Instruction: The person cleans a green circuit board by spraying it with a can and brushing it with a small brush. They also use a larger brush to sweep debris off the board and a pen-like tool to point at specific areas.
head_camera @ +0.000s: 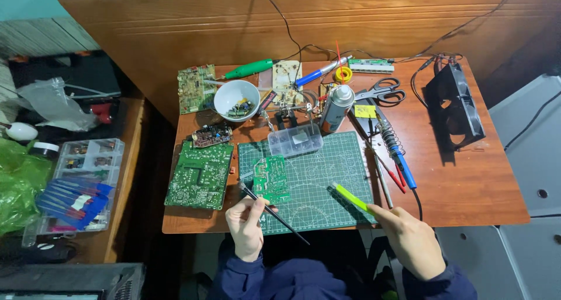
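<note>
My left hand [246, 225] grips a thin black tool [274, 212] like a pen; its tip rests near the lower left corner of a small green circuit board [270, 179] lying on the green cutting mat [327, 177]. My right hand [410, 238] holds a yellow-green tool [349, 196] by its near end, its far end pointing over the mat toward the small board. Both hands sit at the near edge of the small wooden table [467, 189].
A large green circuit board [200, 174] lies left of the mat. Behind the mat are a clear parts box [295, 140], a white bowl [236, 98], a spray can [338, 107], scissors [383, 91], a soldering iron in its coil stand [392, 142] and a black fan [456, 107].
</note>
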